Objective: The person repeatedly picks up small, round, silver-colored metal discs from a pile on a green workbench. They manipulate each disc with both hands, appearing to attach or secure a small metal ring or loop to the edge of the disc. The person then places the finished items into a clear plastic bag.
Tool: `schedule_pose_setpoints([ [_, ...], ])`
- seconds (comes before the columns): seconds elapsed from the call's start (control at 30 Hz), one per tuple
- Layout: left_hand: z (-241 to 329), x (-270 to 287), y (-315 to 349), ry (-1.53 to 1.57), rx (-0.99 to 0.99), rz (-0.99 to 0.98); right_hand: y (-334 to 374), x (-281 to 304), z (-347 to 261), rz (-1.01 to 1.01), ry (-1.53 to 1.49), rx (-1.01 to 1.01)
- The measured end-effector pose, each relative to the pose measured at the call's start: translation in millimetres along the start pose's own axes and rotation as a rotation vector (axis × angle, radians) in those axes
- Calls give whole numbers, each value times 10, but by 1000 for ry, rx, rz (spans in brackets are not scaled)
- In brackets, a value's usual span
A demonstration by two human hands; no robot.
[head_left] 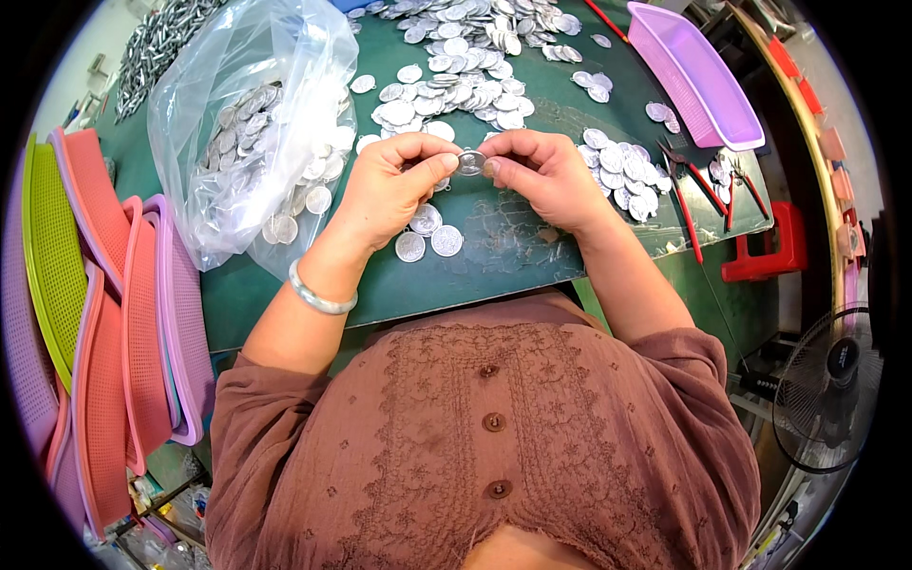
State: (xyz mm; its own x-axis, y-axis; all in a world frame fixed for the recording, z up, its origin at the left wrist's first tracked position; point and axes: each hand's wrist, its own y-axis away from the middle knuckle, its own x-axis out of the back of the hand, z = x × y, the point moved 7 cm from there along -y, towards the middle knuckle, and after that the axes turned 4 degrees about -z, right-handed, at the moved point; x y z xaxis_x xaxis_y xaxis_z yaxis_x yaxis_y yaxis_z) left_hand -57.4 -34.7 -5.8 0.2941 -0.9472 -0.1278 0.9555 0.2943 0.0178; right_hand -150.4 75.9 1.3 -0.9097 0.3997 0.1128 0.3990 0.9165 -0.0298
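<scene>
Between both hands, over the green table [366, 280], is one silver coin-like metal disc [471, 162]. My left hand [394, 185] pinches its left edge between thumb and forefinger. On the opposite edge, my right hand [551, 180] grips it the same way. A few loose discs [446, 241] lie just below my left hand. To the right of my right hand is a heap of similar discs [622, 174], and a larger pile [465, 90] spreads beyond both hands. A clear plastic bag [180, 161] holding more discs stands left of my left forearm.
Red-handled pliers [687, 204] lie at the table's right edge, near a purple plastic basket [698, 81]. Stacked coloured baskets [123, 332] lean at the left. Small metal parts [166, 47] are heaped at the far left. A red stool [771, 249] and a black fan [826, 389] stand right.
</scene>
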Motion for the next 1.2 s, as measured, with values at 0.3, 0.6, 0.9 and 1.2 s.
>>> schedule_pose_setpoints([
  [0.3, 9, -9, 6, -5, -30, -18, 3, 47, -49, 92, 125, 156],
  [0.6, 16, -23, 15, 32, -1, -21, 3, 60, -53, 113, 75, 136],
  [0.9, 66, -38, 22, -18, -69, -21, 42, 63, -215, 154, 273, 390],
  [1.2, 78, -31, 18, 60, -103, -18, 154, -9, -443, 233, 521, 596],
])
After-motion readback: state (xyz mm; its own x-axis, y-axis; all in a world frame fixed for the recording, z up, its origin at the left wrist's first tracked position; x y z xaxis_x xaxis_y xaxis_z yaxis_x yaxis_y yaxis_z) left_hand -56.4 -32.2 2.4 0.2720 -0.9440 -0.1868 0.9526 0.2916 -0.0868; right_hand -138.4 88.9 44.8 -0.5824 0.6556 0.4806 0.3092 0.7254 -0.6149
